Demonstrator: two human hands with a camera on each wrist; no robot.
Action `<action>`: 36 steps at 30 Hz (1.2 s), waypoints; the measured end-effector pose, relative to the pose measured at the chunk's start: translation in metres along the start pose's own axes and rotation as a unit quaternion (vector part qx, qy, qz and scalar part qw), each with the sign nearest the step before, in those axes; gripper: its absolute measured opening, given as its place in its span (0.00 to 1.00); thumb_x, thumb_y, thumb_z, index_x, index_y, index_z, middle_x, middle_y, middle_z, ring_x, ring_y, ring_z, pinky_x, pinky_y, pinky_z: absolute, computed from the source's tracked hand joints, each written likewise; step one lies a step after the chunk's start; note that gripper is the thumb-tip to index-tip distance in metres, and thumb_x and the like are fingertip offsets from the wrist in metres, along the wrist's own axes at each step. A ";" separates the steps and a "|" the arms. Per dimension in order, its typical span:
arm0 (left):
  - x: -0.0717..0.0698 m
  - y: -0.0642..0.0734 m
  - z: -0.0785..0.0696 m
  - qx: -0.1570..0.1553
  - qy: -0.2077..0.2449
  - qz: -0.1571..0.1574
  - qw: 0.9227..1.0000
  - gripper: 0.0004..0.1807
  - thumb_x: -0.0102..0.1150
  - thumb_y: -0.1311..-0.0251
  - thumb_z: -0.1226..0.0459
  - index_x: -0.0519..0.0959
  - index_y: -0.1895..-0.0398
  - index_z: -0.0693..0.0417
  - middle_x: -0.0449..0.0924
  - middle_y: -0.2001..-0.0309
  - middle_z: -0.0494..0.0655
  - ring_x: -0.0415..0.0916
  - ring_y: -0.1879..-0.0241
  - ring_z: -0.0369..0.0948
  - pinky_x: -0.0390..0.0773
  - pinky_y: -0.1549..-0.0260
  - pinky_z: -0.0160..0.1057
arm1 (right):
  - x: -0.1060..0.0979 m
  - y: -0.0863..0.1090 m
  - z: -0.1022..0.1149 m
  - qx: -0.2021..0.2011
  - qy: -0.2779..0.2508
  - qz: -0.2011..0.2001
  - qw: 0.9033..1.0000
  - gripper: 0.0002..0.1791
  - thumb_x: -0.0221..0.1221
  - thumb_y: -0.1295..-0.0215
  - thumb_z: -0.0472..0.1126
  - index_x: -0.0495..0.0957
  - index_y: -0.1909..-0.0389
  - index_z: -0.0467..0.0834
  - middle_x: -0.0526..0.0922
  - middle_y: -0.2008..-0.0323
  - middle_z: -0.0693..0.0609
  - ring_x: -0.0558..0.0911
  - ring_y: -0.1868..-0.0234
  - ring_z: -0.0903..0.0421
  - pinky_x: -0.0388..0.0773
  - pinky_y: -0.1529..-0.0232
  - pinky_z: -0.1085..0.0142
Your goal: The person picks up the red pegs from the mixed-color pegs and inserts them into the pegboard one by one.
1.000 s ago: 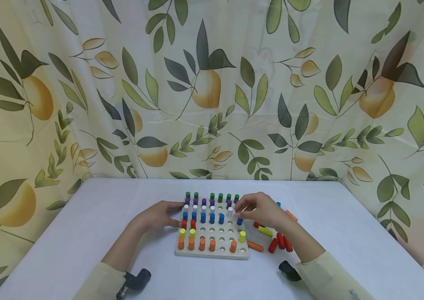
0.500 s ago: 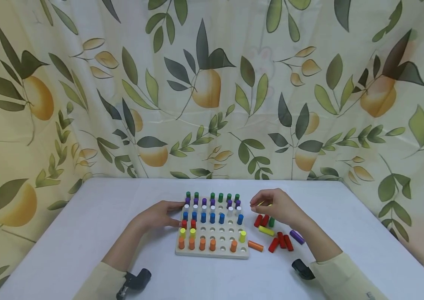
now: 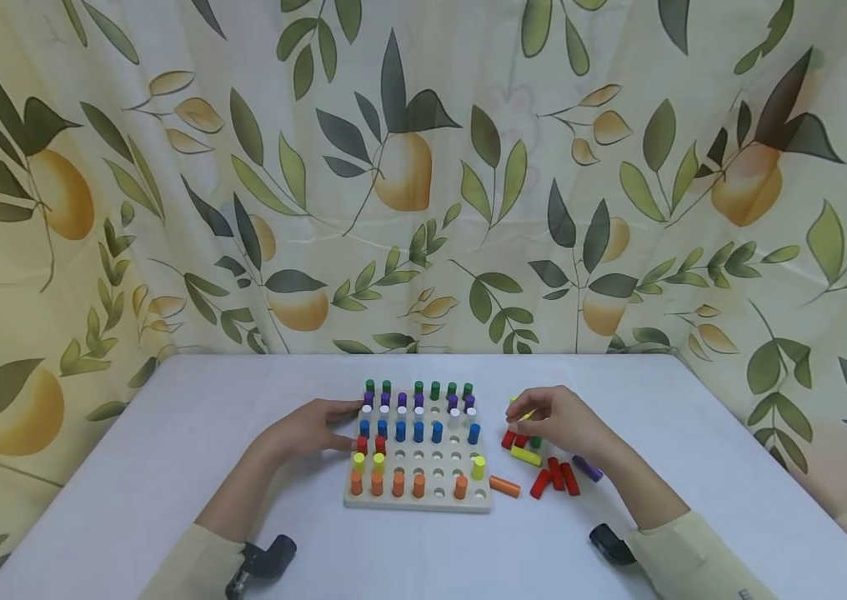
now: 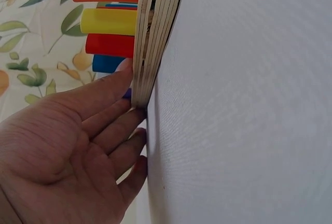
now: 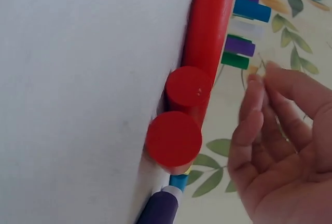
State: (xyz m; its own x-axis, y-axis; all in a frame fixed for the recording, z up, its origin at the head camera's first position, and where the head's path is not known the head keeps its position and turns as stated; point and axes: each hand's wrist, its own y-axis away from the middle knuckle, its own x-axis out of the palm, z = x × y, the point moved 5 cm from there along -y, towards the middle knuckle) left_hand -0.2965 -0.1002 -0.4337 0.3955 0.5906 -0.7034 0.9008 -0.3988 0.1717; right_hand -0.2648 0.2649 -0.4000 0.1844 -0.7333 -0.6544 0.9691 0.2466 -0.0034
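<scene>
A left hand [image 3: 308, 429] rests, grip wide, against a pegboard's [image 3: 423, 504] nine o'clock edge. Off its three o'clock side, a right hand [image 3: 560, 421], grip narrow, contents impossible to tell, is near loose pegs [image 3: 556, 474]; picking seems underway, probably calling next for a secure pinch.

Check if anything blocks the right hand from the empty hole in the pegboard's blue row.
Yes: the standing blue peg at that row's right end is between the right hand and the empty hole. A loose red peg also lies between hand and board. Coming from above should likely clear both.
</scene>
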 end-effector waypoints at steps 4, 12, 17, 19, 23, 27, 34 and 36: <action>0.000 0.000 0.000 -0.001 0.001 0.002 1.000 0.39 0.75 0.41 0.64 0.72 0.25 0.50 0.69 0.26 0.51 0.58 0.24 0.57 0.63 0.31 0.63 | 0.001 0.000 -0.003 0.008 -0.003 0.005 1.000 0.09 0.70 0.34 0.36 0.87 0.55 0.40 0.87 0.58 0.51 0.85 0.61 0.51 0.85 0.56 0.59; 0.000 -0.001 0.003 -0.005 0.006 -0.001 1.000 0.39 0.75 0.41 0.63 0.73 0.26 0.50 0.70 0.27 0.51 0.58 0.24 0.57 0.63 0.31 0.63 | 0.005 -0.003 -0.011 0.029 -0.013 0.019 0.999 0.09 0.70 0.35 0.35 0.87 0.55 0.41 0.87 0.57 0.51 0.83 0.61 0.51 0.83 0.58 0.58; 0.000 -0.002 0.004 -0.003 0.005 -0.002 1.000 0.38 0.75 0.41 0.64 0.73 0.26 0.50 0.70 0.27 0.51 0.58 0.24 0.56 0.63 0.31 0.63 | 0.009 -0.004 -0.017 0.054 -0.028 0.024 0.998 0.10 0.68 0.35 0.32 0.87 0.53 0.42 0.87 0.56 0.51 0.83 0.60 0.51 0.84 0.58 0.60; 0.000 -0.002 0.004 -0.002 0.004 -0.002 1.000 0.38 0.75 0.41 0.64 0.73 0.26 0.50 0.70 0.27 0.51 0.58 0.24 0.57 0.63 0.31 0.63 | 0.011 -0.004 -0.019 0.067 -0.028 0.022 0.997 0.11 0.68 0.35 0.31 0.87 0.53 0.43 0.86 0.56 0.51 0.82 0.59 0.51 0.84 0.60 0.61; 0.001 -0.002 0.003 0.001 0.006 0.001 1.000 0.38 0.75 0.41 0.64 0.73 0.26 0.50 0.69 0.26 0.51 0.58 0.24 0.57 0.62 0.31 0.63 | 0.014 -0.003 -0.023 0.088 -0.026 0.020 0.996 0.12 0.69 0.36 0.31 0.87 0.53 0.45 0.85 0.56 0.52 0.79 0.58 0.50 0.82 0.63 0.63; 0.000 -0.002 0.003 0.001 0.011 0.002 1.000 0.38 0.75 0.41 0.64 0.73 0.26 0.50 0.69 0.26 0.51 0.58 0.24 0.56 0.62 0.30 0.63 | 0.017 -0.002 -0.024 0.087 -0.017 0.019 0.996 0.14 0.69 0.37 0.31 0.86 0.52 0.45 0.84 0.55 0.51 0.77 0.58 0.49 0.81 0.64 0.62; -0.001 -0.001 0.001 0.001 0.012 0.006 1.000 0.38 0.74 0.40 0.64 0.72 0.25 0.51 0.68 0.26 0.52 0.57 0.24 0.57 0.62 0.30 0.63 | 0.021 -0.001 -0.021 0.080 -0.008 0.018 0.997 0.15 0.70 0.39 0.30 0.84 0.52 0.44 0.82 0.57 0.49 0.75 0.62 0.49 0.77 0.68 0.65; -0.001 0.000 0.000 0.002 0.010 0.007 1.000 0.38 0.74 0.40 0.64 0.72 0.25 0.51 0.68 0.26 0.52 0.57 0.24 0.57 0.62 0.30 0.63 | 0.022 -0.001 -0.020 0.081 -0.011 0.020 0.996 0.15 0.71 0.39 0.29 0.84 0.52 0.44 0.82 0.58 0.49 0.74 0.64 0.49 0.74 0.70 0.66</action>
State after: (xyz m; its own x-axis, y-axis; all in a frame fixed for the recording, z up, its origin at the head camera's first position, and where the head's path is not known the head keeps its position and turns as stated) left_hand -0.2971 -0.1012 -0.4330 0.4119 0.5987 -0.6869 0.8943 -0.4104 0.1785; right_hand -0.2651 0.2617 -0.4295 0.2247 -0.7389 -0.6352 0.9744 0.1712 0.1456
